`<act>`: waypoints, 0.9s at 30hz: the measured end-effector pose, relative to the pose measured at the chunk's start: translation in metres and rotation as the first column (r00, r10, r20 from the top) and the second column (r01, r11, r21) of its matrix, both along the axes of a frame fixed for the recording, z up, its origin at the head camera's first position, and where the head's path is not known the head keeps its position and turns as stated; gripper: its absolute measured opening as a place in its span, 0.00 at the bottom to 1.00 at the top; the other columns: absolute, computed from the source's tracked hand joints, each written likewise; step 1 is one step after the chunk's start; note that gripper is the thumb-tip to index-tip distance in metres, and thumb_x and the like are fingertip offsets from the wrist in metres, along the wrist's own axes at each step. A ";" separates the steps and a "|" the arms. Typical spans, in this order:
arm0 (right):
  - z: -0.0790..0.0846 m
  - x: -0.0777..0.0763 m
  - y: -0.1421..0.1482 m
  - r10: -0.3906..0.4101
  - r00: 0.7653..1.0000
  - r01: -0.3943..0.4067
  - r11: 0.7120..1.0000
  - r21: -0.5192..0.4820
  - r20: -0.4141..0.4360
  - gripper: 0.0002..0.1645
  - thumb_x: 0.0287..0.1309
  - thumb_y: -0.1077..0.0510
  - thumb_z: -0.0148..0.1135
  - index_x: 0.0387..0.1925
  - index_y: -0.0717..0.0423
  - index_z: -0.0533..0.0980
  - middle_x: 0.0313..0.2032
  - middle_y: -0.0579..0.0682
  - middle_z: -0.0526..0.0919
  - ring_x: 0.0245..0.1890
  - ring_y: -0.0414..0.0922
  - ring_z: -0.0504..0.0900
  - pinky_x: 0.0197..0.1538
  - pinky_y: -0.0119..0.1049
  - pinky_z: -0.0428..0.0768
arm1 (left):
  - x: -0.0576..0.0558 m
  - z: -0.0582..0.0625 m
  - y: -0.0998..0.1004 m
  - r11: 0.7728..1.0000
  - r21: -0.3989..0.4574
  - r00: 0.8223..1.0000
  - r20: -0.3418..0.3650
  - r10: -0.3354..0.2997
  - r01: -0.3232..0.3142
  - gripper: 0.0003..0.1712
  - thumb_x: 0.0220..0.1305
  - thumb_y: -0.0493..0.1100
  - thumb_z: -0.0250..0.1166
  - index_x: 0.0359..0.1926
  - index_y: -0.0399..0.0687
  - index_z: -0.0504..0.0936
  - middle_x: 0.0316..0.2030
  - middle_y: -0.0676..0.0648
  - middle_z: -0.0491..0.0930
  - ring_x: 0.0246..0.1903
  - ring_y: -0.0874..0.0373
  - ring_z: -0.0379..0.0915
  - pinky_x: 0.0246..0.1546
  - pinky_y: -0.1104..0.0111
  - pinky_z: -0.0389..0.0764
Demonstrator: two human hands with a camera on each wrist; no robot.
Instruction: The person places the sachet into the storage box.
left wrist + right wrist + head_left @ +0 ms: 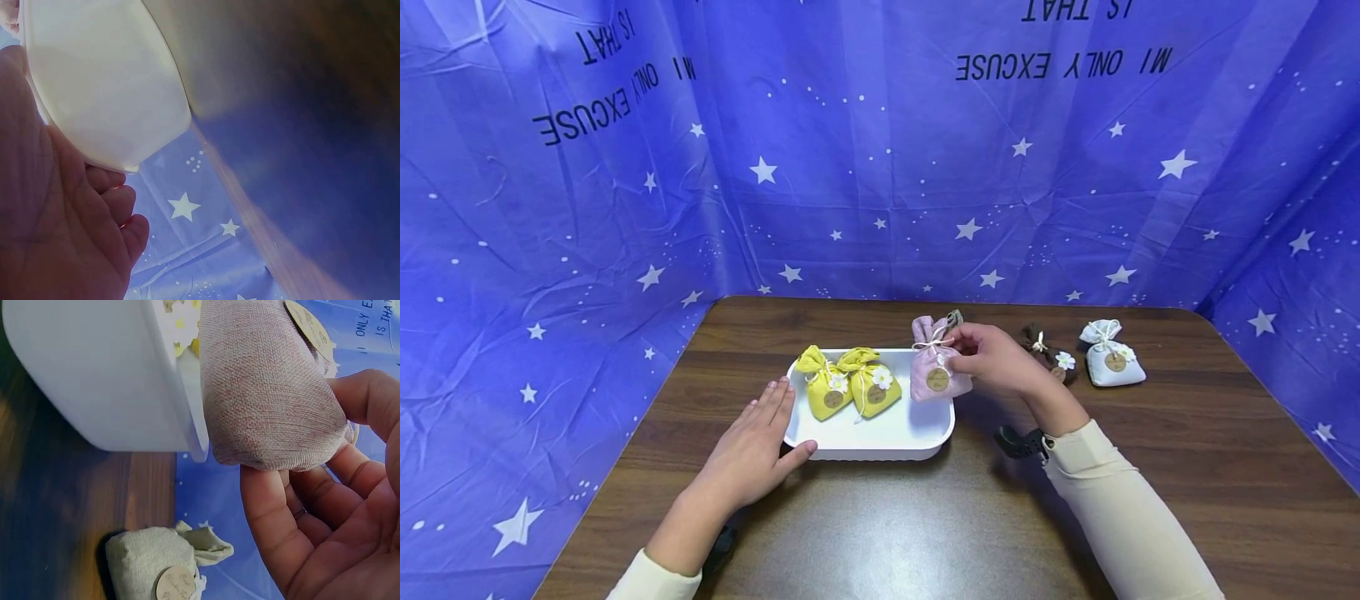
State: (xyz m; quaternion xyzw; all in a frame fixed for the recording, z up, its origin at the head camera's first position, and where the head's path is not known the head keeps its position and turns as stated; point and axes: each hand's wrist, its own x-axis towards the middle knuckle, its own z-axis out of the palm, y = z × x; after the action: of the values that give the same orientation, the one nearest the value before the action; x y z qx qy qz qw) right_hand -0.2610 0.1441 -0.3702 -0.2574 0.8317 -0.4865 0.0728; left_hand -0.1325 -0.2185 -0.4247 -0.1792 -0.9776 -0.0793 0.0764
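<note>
My right hand (pixel 996 358) pinches a pink cloth sachet (pixel 936 379) with a cord tie and round tag, over the right end of a white tray (pixel 917 433). In the right wrist view, thumb and fingers grip the sachet (pixel 269 387) at its side, near the tray wall (pixel 94 375). Inside the tray, two yellow sachets (pixel 827 396) with white flowers lie side by side. My left hand (pixel 748 450) rests along the tray's left end, fingers straight; the left wrist view shows its fingertips at the tray edge (pixel 112 94).
Right of the tray, a dark brown sachet (pixel 1051 358), partly hidden by my right arm, lies beside a white sachet (pixel 1114 362). An olive sachet (pixel 150 559) shows in the right wrist view. Blue star-printed cloth (pixel 887 183) surrounds the wooden table (pixel 1210 450).
</note>
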 end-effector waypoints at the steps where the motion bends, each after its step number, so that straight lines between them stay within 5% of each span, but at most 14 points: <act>1: 0.001 -0.001 -0.002 0.004 1.000 -0.004 1.000 0.006 0.002 0.14 0.53 0.69 0.64 0.44 0.66 0.78 0.34 0.54 0.83 0.33 0.44 0.78 0.31 0.30 0.78 | 0.000 0.000 0.000 1.000 0.000 1.000 0.000 0.001 -0.001 0.50 0.71 0.68 0.51 0.73 0.29 0.57 0.74 0.33 0.54 0.74 0.40 0.48 0.70 0.47 0.58; 15: 0.003 -0.003 -0.023 0.025 1.000 -0.025 0.999 0.043 0.005 0.13 0.50 0.69 0.63 0.41 0.65 0.78 0.32 0.52 0.82 0.32 0.43 0.78 0.31 0.30 0.77 | 0.000 0.000 0.000 1.000 0.008 1.000 -0.008 0.008 -0.008 0.50 0.70 0.67 0.53 0.73 0.29 0.57 0.74 0.33 0.54 0.73 0.40 0.48 0.70 0.46 0.58; 27: 0.001 -0.002 -0.038 0.087 0.993 -0.071 0.983 0.171 -0.085 0.11 0.45 0.69 0.62 0.36 0.61 0.78 0.27 0.47 0.79 0.28 0.41 0.75 0.31 0.32 0.75 | 0.000 0.000 0.000 1.000 0.006 1.000 -0.009 0.000 0.000 0.50 0.70 0.66 0.54 0.73 0.28 0.57 0.73 0.33 0.54 0.73 0.39 0.48 0.69 0.46 0.58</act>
State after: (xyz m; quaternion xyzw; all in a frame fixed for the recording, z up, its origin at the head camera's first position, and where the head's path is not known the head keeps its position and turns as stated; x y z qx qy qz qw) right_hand -0.2628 0.1057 -0.3692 -0.3053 0.8613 -0.3992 0.0753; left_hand -0.1327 -0.2181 -0.4250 -0.1792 -0.9771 -0.0813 0.0815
